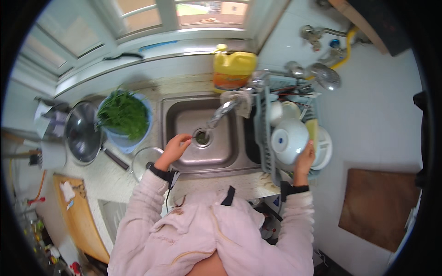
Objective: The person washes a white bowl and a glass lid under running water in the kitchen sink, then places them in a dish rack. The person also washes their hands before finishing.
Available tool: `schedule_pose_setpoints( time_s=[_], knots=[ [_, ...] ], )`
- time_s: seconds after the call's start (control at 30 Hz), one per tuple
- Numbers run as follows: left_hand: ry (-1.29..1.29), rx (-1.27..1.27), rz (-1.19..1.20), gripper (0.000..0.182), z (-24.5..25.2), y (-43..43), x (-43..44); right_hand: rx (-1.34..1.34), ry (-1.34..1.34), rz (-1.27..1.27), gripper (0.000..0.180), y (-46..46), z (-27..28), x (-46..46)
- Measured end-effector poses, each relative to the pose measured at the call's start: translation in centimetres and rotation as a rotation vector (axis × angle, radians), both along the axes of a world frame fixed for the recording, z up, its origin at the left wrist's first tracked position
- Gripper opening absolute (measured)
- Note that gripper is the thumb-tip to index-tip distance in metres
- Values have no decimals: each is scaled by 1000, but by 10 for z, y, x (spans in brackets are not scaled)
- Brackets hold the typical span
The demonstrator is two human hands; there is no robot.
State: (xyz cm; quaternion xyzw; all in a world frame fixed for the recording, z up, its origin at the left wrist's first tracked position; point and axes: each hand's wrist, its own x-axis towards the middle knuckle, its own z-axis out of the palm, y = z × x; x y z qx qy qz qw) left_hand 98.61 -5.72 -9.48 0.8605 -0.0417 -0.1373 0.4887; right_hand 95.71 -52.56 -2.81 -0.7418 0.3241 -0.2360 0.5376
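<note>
My right hand [305, 158] grips the rim of a white bowl [290, 141], which lies bottom up among the dishes in the light blue dish rack [266, 138]. Over the stainless steel sink [186, 120], my left hand [178, 148] reaches toward the drain [201, 137], thumb and forefinger close together. A tiny reddish thing shows at those fingertips, too small to make out. Something dark green sits in the drain. The chrome faucet [222, 114], with a cloth [243, 103] wrapped at its base, points down at the drain.
Leafy greens [122, 114] fill a blue basin [146, 110] left of the sink. Beside it are a dark wok [83, 132] and a glass lid [138, 162]. A yellow detergent jug [234, 70] stands behind the sink. A black-handled knife [124, 56] lies on the windowsill.
</note>
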Motion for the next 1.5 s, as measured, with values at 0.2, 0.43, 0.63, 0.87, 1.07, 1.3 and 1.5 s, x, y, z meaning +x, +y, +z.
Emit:
schedule_pose_setpoints(
  time_s=[0.2,0.43,0.63,0.87,1.07,1.3,1.5],
  knots=[
    [-98,248,-265,31,18,45,0,-197,183,55,54,-23,-14,-22],
    [-13,598,-665,34,-4,78,-4,-128,175,225,46,-37,-20,-41],
    [80,886,-611,23,-21,94,-8,-441,413,198,50,-16,-9,-54],
    [193,726,-756,25,7,101,19,-604,442,277,47,0,7,-54],
    [188,318,-480,14,49,93,29,-823,402,218,48,21,14,-54],
    [311,-138,-93,23,19,43,37,-680,92,415,37,83,51,-36],
    [587,-615,263,24,-16,-10,25,-753,136,606,31,107,95,-35]
  ],
)
